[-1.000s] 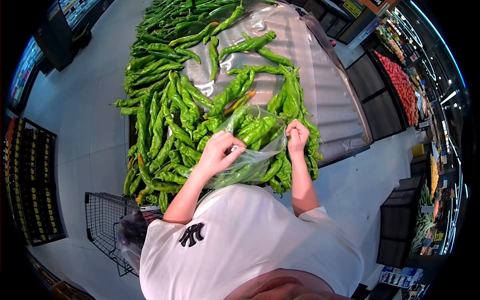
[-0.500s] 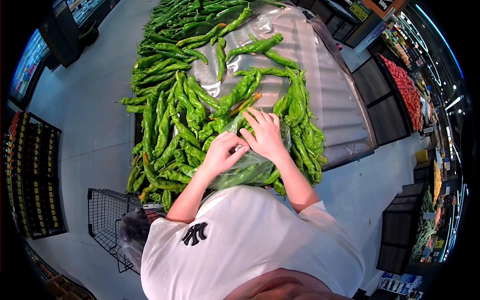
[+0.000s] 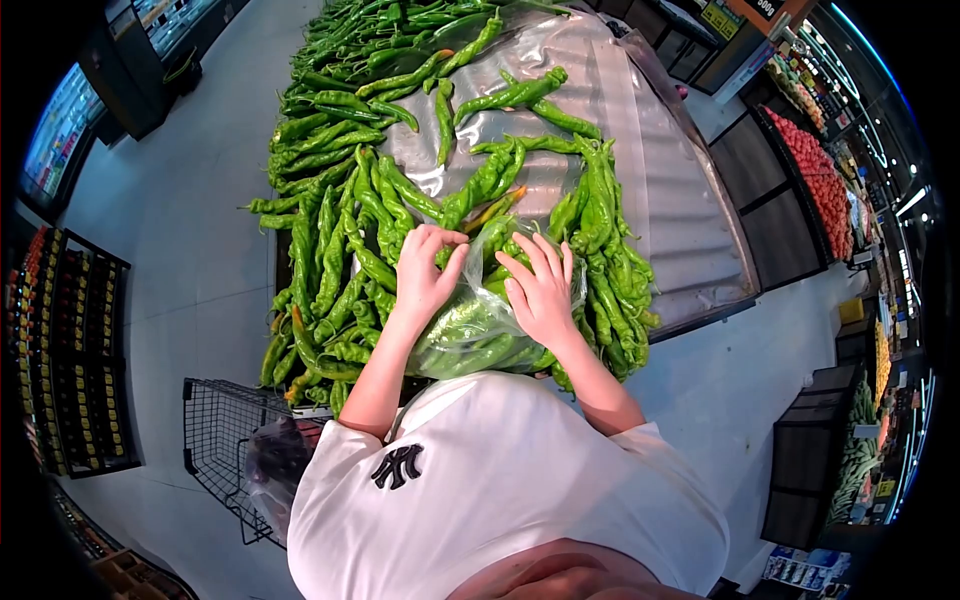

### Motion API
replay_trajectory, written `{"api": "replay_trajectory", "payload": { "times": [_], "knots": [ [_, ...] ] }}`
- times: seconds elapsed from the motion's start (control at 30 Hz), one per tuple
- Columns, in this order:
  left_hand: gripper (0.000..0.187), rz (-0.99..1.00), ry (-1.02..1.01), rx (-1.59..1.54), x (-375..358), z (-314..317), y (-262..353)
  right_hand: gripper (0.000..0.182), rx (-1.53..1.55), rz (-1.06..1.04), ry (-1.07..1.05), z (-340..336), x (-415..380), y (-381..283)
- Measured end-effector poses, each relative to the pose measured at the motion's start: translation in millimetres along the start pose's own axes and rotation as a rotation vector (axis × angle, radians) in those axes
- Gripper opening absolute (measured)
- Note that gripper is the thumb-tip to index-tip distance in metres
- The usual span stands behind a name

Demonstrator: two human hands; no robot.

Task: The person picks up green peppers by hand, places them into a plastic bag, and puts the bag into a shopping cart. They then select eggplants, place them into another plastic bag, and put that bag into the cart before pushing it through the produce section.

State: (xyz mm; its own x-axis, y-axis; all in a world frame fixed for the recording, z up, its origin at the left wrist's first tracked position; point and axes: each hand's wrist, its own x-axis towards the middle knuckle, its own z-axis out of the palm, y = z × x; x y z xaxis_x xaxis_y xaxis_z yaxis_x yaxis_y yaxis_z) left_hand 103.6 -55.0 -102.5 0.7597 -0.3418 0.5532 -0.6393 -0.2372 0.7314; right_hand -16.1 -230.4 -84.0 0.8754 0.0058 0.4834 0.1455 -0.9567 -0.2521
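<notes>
A clear plastic bag (image 3: pixel 465 325) with long green peppers inside lies at the near edge of the pepper display, against my shirt. My left hand (image 3: pixel 428 268) is at the bag's left upper side, with thumb and forefinger pinched on its film. On the right, my right hand (image 3: pixel 542 290) rests over the bag with its fingers spread and touching the plastic. Between the hands the film is stretched and creased. Loose green peppers (image 3: pixel 325 250) are heaped to the left of the bag, and another pile of peppers (image 3: pixel 605 270) lies just right of my right hand.
The display's corrugated surface (image 3: pixel 675 215) shows at the right, with a few scattered peppers on its plastic sheeting. A black wire cart (image 3: pixel 215 425) holding a bag stands at lower left. A shelf rack (image 3: pixel 75 350) is farther left; red produce (image 3: pixel 810 180) sits in bins at right.
My hands have moved apart, the left one shifting left and up, the right one slightly right and down. More of the bag shows between them.
</notes>
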Motion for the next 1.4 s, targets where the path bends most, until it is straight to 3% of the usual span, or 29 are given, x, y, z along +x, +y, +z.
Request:
{"api": "replay_trajectory", "payload": {
  "times": [0.13, 0.33, 0.4, 0.47, 0.53, 0.73, 1.0, 1.1, 1.3, 1.4],
  "knots": [
    [0.034, -0.012, 0.097, 0.288, 14.1, -4.0, -37.6, 0.048, 0.026, 0.024, 0.013, 2.9, -18.6, -6.3],
    [0.025, -0.216, 0.212, 0.243, 13.0, -21.9, -84.0, 0.058, 0.183, 0.023, 0.064, 16.3, -51.0, -0.2],
    [0.033, -0.166, 0.306, 0.453, 9.5, -22.8, -102.6, 0.060, 0.162, 0.006, 0.055, 16.2, -56.4, 2.5],
    [0.044, -0.108, 0.277, 0.534, 0.4, -11.2, -129.7, 0.061, 0.173, -0.002, 0.069, 18.4, -59.1, 3.1],
    [0.052, -0.121, 0.081, 0.681, -6.1, -6.8, -135.7, 0.062, 0.166, -0.011, 0.081, 19.2, -58.3, 1.0],
    [0.071, -0.045, -0.049, 0.774, -20.8, -6.7, -129.8, 0.063, 0.154, -0.018, 0.085, 21.4, -56.9, 1.4],
    [0.059, -0.048, -0.018, 0.650, -32.4, -14.0, -134.8, 0.065, 0.160, -0.029, 0.084, 20.0, -58.0, -1.5],
    [0.057, -0.146, -0.016, 0.536, -32.0, -15.3, -135.7, 0.065, 0.152, -0.030, 0.083, 20.3, -59.0, -1.1],
    [0.052, 0.017, 0.075, 0.546, -28.6, -20.1, -121.5, 0.066, 0.153, -0.012, 0.075, 19.4, -61.0, -2.2],
    [0.048, 0.007, 0.033, 0.503, -30.3, -22.0, -125.5, 0.066, 0.152, -0.018, 0.084, 20.1, -61.3, -2.2]
  ]
}}
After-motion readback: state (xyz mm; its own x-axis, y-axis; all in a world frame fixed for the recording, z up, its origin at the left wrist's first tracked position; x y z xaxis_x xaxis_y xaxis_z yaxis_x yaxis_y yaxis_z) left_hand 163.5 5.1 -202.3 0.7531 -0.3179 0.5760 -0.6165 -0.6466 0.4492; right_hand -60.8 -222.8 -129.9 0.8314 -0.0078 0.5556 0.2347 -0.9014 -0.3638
